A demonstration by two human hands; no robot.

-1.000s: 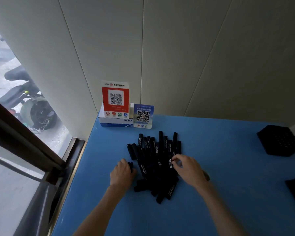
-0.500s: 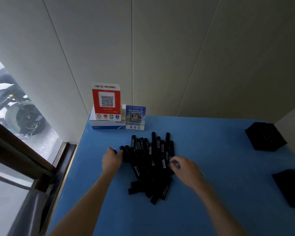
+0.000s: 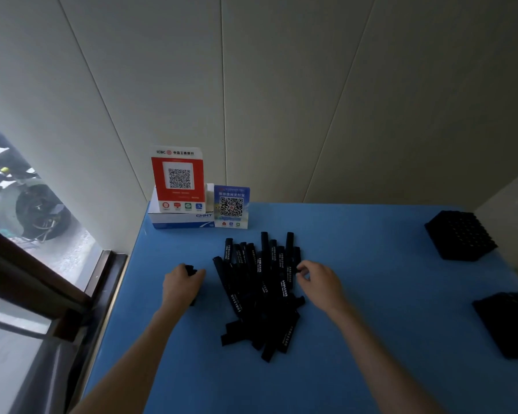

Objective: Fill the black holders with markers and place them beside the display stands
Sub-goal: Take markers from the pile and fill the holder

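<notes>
On the blue tabletop, at its centre, lies a loose heap of black markers with white lettering, none yet standing in a holder. At three o'clock from the heap, well apart, sits a black square holder with a grid of holes, and its holes look empty; a second black holder shows at four o'clock, cut by the frame edge, its contents impossible to tell. At eleven o'clock stand the red QR display stand and the smaller blue QR display stand, the red one propped on a white and blue cardboard box. The left hand, at nine o'clock from the heap, has its fingers curled around a single black marker drawn clear of the pile. The right hand pinches at a marker on the heap's three o'clock edge. By my judgement the task has barely begun: filling and placing both holders all remain.
</notes>
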